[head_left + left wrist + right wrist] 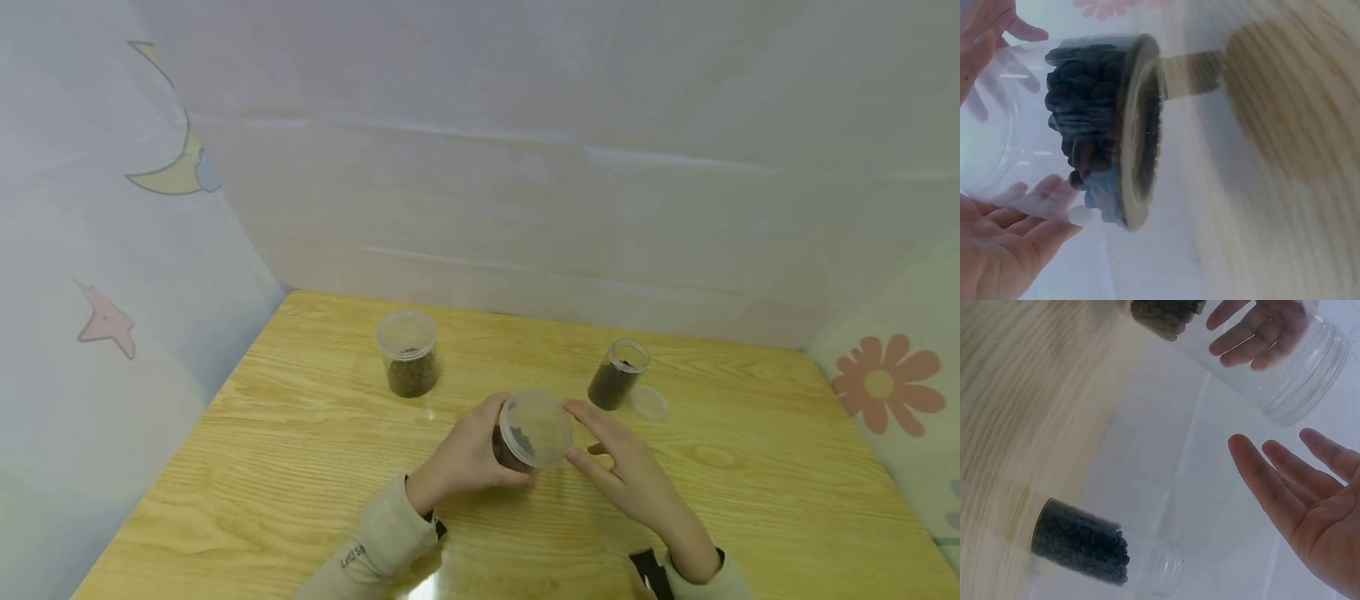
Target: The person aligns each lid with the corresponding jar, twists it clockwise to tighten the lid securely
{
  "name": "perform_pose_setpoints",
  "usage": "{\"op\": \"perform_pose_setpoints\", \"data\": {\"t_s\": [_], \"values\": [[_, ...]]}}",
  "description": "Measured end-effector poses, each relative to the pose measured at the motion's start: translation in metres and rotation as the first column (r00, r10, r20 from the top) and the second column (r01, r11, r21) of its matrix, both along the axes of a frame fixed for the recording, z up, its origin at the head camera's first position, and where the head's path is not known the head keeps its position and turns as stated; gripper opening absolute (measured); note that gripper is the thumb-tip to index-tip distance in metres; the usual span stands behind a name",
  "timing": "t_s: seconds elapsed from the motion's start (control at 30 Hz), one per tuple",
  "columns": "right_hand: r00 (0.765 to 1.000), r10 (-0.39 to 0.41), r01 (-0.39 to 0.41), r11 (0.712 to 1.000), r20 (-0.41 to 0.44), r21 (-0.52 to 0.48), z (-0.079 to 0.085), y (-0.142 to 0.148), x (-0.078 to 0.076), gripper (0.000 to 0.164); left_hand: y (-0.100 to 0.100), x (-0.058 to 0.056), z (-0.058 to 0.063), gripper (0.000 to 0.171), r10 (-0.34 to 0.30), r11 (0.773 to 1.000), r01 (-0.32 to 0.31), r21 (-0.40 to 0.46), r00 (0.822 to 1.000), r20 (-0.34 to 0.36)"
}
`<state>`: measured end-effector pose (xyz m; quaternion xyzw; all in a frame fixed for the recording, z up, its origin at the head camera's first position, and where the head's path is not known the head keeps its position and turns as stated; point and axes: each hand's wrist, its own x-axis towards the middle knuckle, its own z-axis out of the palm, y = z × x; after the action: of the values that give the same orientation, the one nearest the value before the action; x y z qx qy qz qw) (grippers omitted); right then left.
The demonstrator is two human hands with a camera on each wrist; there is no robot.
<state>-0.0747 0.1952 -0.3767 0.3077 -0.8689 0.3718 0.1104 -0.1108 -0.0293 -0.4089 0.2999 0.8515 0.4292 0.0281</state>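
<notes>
A clear, cylindrical plastic jar (1066,134), partly filled with small dark-brown rounded pieces (1088,94), is in the curled grasp of the left hand (476,454), its base clear of the pale wood-grain tabletop (300,467) below those fingers. The right hand (633,479) grips nothing: its fingers are spread, thumb and index tips close by the edge of the translucent round lid (542,425); whether they touch it I cannot tell. The jar is probably light and fairly stiff, though its thin wall may give under a hard squeeze and its smooth surface could slip from dry fingers. The pieces look loose, sitting low, so any tilt would likely shift the weight. The best hold is probably a broad wrap around the filled part, left fingers opposite the thumb, while right fingertips would find firmest purchase around the lid's rim.
</notes>
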Motion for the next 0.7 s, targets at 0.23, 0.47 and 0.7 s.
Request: {"op": "perform_pose_setpoints", "data": {"t_s": [0.23,0.47,0.7], "values": [[1.0,-0.028,0.028,1.0,0.002,-0.012,-0.004,0.005,0.0,0.043,0.0,-0.005,-0.006,0.097,0.073,0.987,-0.079,0.137,0.996,0.052],[0.998,-0.056,0.056,0.998,-0.003,0.005,-0.005,0.007,0.001,0.04,0.003,-0.016,-0.013,0.098,0.133,0.964,-0.135,0.231,0.991,0.027],[0.995,-0.094,0.093,0.995,0.023,0.017,-0.007,0.01,0.002,0.039,0.005,-0.03,-0.019,0.095,0.155,0.947,-0.16,0.278,0.987,0.039]]}}
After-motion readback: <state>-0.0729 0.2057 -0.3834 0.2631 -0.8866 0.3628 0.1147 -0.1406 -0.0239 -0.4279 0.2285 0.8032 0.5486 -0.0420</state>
